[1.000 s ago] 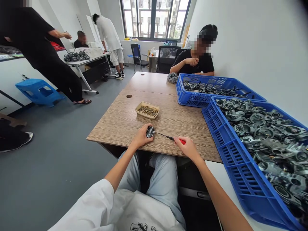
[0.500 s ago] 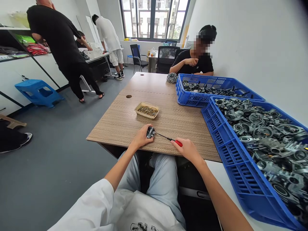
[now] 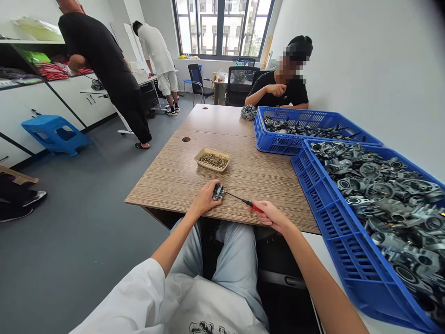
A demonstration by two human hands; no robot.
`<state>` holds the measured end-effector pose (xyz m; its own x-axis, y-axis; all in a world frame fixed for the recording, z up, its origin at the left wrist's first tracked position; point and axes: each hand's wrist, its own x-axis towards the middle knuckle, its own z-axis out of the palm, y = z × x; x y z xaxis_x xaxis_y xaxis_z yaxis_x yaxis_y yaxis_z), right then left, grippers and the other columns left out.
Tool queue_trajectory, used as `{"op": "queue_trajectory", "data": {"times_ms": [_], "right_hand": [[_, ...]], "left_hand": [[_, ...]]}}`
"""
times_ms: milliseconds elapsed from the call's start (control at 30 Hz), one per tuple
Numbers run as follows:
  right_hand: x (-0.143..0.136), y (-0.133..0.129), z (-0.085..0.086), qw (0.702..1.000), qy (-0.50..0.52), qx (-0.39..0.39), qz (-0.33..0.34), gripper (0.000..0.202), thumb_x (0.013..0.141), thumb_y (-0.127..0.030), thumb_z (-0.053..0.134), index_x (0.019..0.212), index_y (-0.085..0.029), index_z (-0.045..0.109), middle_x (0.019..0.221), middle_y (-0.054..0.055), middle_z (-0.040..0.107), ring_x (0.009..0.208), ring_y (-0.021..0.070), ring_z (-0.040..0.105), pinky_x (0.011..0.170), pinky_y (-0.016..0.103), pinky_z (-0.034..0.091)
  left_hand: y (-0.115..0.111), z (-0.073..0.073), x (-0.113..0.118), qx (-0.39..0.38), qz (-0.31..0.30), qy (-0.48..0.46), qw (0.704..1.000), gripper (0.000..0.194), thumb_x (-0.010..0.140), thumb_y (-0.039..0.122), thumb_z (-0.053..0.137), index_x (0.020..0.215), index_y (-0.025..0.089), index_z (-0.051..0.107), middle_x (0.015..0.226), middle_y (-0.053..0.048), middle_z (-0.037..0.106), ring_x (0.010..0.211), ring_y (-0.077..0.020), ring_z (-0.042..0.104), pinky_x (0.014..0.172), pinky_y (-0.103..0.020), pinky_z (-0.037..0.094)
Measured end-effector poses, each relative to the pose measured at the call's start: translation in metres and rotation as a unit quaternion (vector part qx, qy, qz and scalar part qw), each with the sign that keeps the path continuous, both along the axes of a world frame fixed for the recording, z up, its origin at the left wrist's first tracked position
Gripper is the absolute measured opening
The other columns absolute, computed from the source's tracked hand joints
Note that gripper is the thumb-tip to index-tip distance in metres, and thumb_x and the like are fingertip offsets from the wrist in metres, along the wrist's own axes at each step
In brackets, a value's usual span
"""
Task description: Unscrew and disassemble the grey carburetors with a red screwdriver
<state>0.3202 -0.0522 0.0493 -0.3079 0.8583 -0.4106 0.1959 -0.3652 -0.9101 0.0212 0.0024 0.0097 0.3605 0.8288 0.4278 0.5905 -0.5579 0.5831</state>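
Near the front edge of the wooden table [image 3: 167, 178], my left hand [image 3: 205, 198] is closed around a small grey metal part [image 3: 218, 191]. My right hand [image 3: 269, 214] grips the red and black handle of a screwdriver [image 3: 243, 200]. The screwdriver's thin shaft points left, and its tip meets the right side of the metal part. Beyond my hands stands a shallow cream tray [image 3: 225, 169] holding many small brass-coloured and silver screws [image 3: 212, 160]. My fingers partly hide the metal part.
Two blue crates [image 3: 313, 185] full of metal parts [image 3: 375, 181] line the right side. A bundle of metal pieces [image 3: 249, 112] lies at the far end, where a person in black [image 3: 278, 88] sits. Two people stand at the left rear, beside a blue stool [image 3: 57, 132].
My right hand has shifted its hold on the screwdriver handle, and its fingers are turned differently. My left hand and the metal part stay in place. A standing person in black has moved right.
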Motion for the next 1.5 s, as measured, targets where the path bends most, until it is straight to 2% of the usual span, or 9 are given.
{"op": "queue_trajectory", "data": {"times_ms": [133, 267, 433, 700, 1000, 1067, 1200, 1333, 1500], "right_hand": [[0.0, 0.001, -0.003, 0.996, 0.073, -0.049, 0.002, 0.067, 0.08, -0.08, 0.07, 0.094, -0.015, 0.072, 0.055, -0.013, 0.022, 0.046, 0.0062, 0.008, 0.038, 0.023, 0.008], [-0.004, 0.001, -0.007, 0.993, -0.06, 0.103, -0.015, 0.056, 0.084, -0.072, 0.07, 0.082, -0.016, 0.072, 0.054, -0.009, 0.03, 0.049, 0.0081, 0.021, 0.043, 0.024, 0.015], [-0.003, 0.0, -0.001, 0.94, -0.181, 0.289, 0.015, 0.051, 0.094, -0.061, 0.062, 0.064, -0.019, 0.06, 0.062, -0.001, 0.05, 0.063, 0.0138, 0.041, 0.059, 0.028, 0.032], [0.004, -0.004, 0.001, 0.875, -0.3, 0.379, 0.039, 0.041, 0.101, -0.052, 0.057, 0.074, -0.022, 0.066, 0.068, 0.002, 0.065, 0.063, 0.0182, 0.053, 0.065, 0.03, 0.039], [-0.006, -0.018, 0.02, 0.761, -0.466, 0.445, 0.072, 0.035, 0.107, -0.046, 0.05, 0.09, -0.023, 0.071, 0.079, 0.007, 0.075, 0.068, 0.0209, 0.065, 0.061, 0.03, 0.03], [-0.007, -0.018, 0.02, 0.773, -0.459, 0.434, 0.063, 0.034, 0.106, -0.047, 0.052, 0.093, -0.024, 0.073, 0.081, 0.007, 0.076, 0.07, 0.0216, 0.067, 0.062, 0.029, 0.032], [-0.006, -0.014, 0.02, 0.846, -0.371, 0.381, 0.031, 0.032, 0.103, -0.049, 0.058, 0.096, -0.024, 0.076, 0.086, 0.006, 0.078, 0.076, 0.0224, 0.068, 0.068, 0.03, 0.04], [-0.004, -0.008, 0.024, 0.906, -0.255, 0.337, -0.002, 0.042, 0.098, -0.055, 0.061, 0.077, -0.021, 0.072, 0.071, 0.004, 0.068, 0.068, 0.0186, 0.058, 0.065, 0.03, 0.041], [0.004, -0.002, 0.015, 0.997, -0.039, 0.071, 0.001, 0.057, 0.087, -0.075, 0.064, 0.081, -0.018, 0.069, 0.047, -0.01, 0.03, 0.042, 0.0081, 0.02, 0.04, 0.024, 0.018]], "left_hand": [[0.0, -0.001, 0.0, 0.005, -0.001, 0.0, 1.0, 0.062, 0.078, 0.015, 0.071, 0.135, 0.022, 0.051, 0.134, -0.01, 0.065, 0.129, -0.0272, 0.062, 0.115, -0.042, 0.052], [0.002, -0.003, -0.001, -0.002, 0.002, -0.017, 1.0, 0.063, 0.077, 0.017, 0.073, 0.136, 0.022, 0.052, 0.135, -0.01, 0.066, 0.128, -0.0268, 0.063, 0.114, -0.042, 0.052], [0.003, -0.002, -0.002, -0.013, -0.005, -0.031, 0.999, 0.064, 0.077, 0.018, 0.074, 0.137, 0.022, 0.053, 0.135, -0.01, 0.067, 0.127, -0.0266, 0.064, 0.114, -0.041, 0.052], [0.004, -0.002, -0.002, -0.02, -0.016, -0.039, 0.999, 0.067, 0.076, 0.019, 0.078, 0.139, 0.021, 0.055, 0.135, -0.011, 0.068, 0.128, -0.028, 0.065, 0.114, -0.043, 0.052], [0.007, -0.003, -0.005, -0.031, -0.025, -0.056, 0.998, 0.067, 0.075, 0.021, 0.081, 0.138, 0.02, 0.057, 0.135, -0.011, 0.069, 0.126, -0.0277, 0.066, 0.112, -0.042, 0.053], [0.007, -0.003, -0.004, -0.03, -0.026, -0.058, 0.998, 0.066, 0.075, 0.021, 0.08, 0.136, 0.019, 0.057, 0.133, -0.011, 0.069, 0.125, -0.0273, 0.066, 0.111, -0.042, 0.053], [0.005, -0.002, -0.003, -0.03, -0.015, -0.045, 0.998, 0.063, 0.075, 0.019, 0.078, 0.134, 0.02, 0.055, 0.132, -0.01, 0.068, 0.123, -0.0267, 0.066, 0.11, -0.041, 0.054], [0.003, -0.002, -0.001, -0.025, -0.004, -0.038, 0.999, 0.063, 0.076, 0.017, 0.077, 0.135, 0.021, 0.053, 0.133, -0.01, 0.066, 0.126, -0.027, 0.065, 0.113, -0.042, 0.052], [0.001, -0.001, 0.0, -0.014, -0.001, -0.019, 1.0, 0.062, 0.078, 0.017, 0.074, 0.136, 0.024, 0.051, 0.136, -0.009, 0.065, 0.13, -0.0271, 0.063, 0.116, -0.043, 0.051]]}}
